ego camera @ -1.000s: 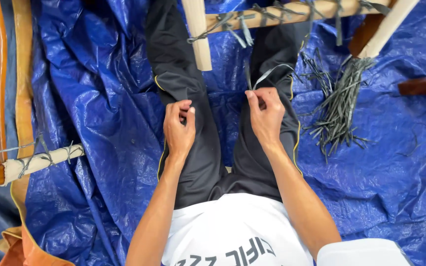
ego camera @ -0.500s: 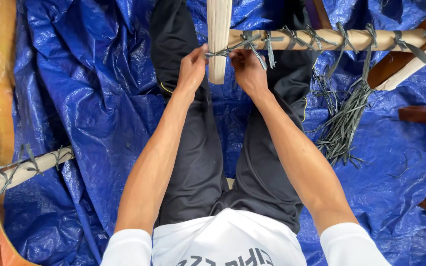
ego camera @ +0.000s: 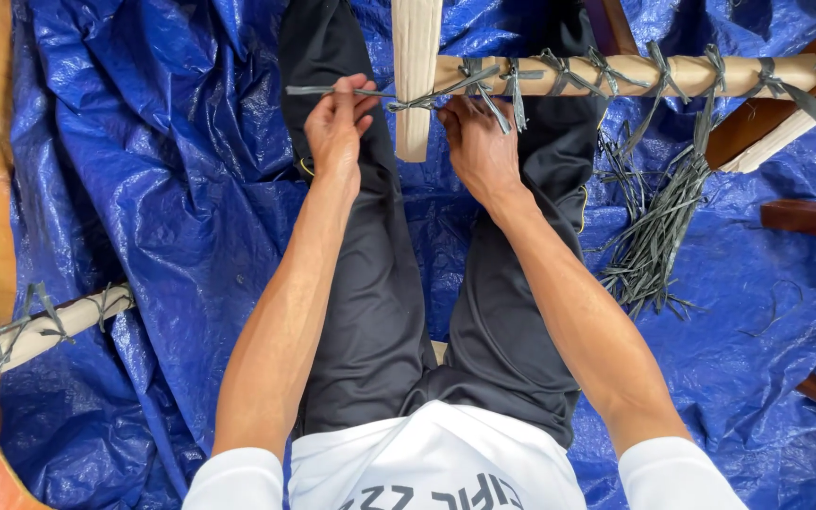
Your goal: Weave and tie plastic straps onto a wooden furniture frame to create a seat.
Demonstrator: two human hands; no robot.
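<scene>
**Tying a strip at the pole joint**

The left hand point(ego camera: 337, 118) pinches a grey strip point(ego camera: 332, 91), drawn taut leftward from a knot point(ego camera: 408, 102) where the upright pole point(ego camera: 416, 76) crosses the horizontal pole point(ego camera: 635, 74), near the tarp's point(ego camera: 144, 189) top edge; the right hand point(ego camera: 479, 142) presses fingertips on the joint, whether pinching I cannot tell; the step looks like cinching; next calls for steady tension. The knot's underside is hidden; pole tops are cut off.

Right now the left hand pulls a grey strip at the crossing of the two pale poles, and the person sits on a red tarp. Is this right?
Not quite: the tarp is blue, not red, as the head view shows. The rest holds: the left hand pulls a grey strip at the crossing of the two pale poles.
</scene>
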